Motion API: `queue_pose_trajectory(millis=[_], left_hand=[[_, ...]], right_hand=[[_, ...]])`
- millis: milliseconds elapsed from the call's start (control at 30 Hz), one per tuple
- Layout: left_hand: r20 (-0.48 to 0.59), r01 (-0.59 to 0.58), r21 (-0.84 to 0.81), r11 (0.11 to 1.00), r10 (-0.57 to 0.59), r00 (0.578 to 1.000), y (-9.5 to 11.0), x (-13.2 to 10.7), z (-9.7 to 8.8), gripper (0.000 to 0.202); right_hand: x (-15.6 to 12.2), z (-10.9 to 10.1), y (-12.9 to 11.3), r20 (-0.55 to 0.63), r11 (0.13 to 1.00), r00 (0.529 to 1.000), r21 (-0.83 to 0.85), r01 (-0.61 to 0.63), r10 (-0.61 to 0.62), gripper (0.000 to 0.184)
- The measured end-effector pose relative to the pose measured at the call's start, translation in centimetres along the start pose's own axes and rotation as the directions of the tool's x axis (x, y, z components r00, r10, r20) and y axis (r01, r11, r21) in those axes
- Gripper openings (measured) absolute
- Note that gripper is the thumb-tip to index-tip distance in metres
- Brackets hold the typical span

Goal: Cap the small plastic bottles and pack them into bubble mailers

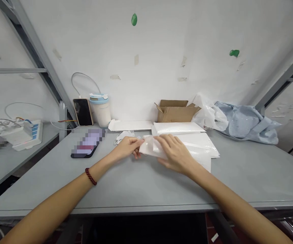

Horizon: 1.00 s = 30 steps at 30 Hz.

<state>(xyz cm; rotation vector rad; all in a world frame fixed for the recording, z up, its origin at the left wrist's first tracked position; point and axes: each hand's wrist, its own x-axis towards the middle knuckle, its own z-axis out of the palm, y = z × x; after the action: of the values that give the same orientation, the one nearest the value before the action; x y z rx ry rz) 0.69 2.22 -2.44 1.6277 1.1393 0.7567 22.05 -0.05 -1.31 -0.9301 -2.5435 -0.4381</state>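
Observation:
Between my two hands is a small white sheet (pixel 148 146), folded or overlapping at its right part; whether it is paper or a thin pouch I cannot tell. My left hand (pixel 127 148) pinches its left end between thumb and fingers. The fingers of my right hand (pixel 174 152) press on its right part, with the thumb side below. Under and behind my right hand lie several glossy white sheets (pixel 202 144), stacked unevenly. Just beyond my left hand rests a small heap of white pieces (pixel 125 135), too unclear to name.
A phone (pixel 88 144) lies left of my hands. Behind it stand a charging phone (pixel 83 112) and a lidded cup (pixel 101 112). At the back are a white strip (pixel 131 125), an open cardboard box (pixel 175 113), a plastic bag (pixel 208 113) and blue cloth (pixel 248 123).

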Motion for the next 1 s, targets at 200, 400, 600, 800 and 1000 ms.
queue_pose_trajectory(millis=[200, 400, 600, 800, 1000], left_hand=[[-0.18, -0.037, 0.381, 0.924, 0.114, 0.977, -0.2, 0.0, -0.4, 0.034], [-0.086, -0.06, 0.689, 0.722, 0.164, 0.983, -0.9, -0.2, 1.6, 0.024], [-0.28, 0.046, 0.329, 0.943, 0.051, 0.959, 1.4, -0.2, -1.6, 0.017], [-0.427, -0.143, -0.122, 0.982, 0.078, 0.901, 3.2, -1.0, -3.8, 0.02], [-0.276, -0.12, 0.086, 0.989, 0.14, 0.951, 2.0, -0.5, -0.5, 0.023]], right_hand=[[-0.2, -0.2, 3.2, -0.19, 0.955, 0.947, -0.096, -0.282, 0.261, 0.048], [-0.2, -0.5, 2.6, -0.08, 0.957, 0.959, -0.084, -0.278, 0.271, 0.039], [-0.1, -0.6, 0.7, 0.022, 0.977, 0.978, -0.066, -0.204, 0.206, 0.042], [-0.3, -0.7, 0.2, 0.029, 0.977, 0.979, -0.065, -0.201, 0.203, 0.042], [-0.3, -0.1, -0.8, 0.034, 0.97, 0.972, 0.069, -0.235, 0.233, 0.057]])
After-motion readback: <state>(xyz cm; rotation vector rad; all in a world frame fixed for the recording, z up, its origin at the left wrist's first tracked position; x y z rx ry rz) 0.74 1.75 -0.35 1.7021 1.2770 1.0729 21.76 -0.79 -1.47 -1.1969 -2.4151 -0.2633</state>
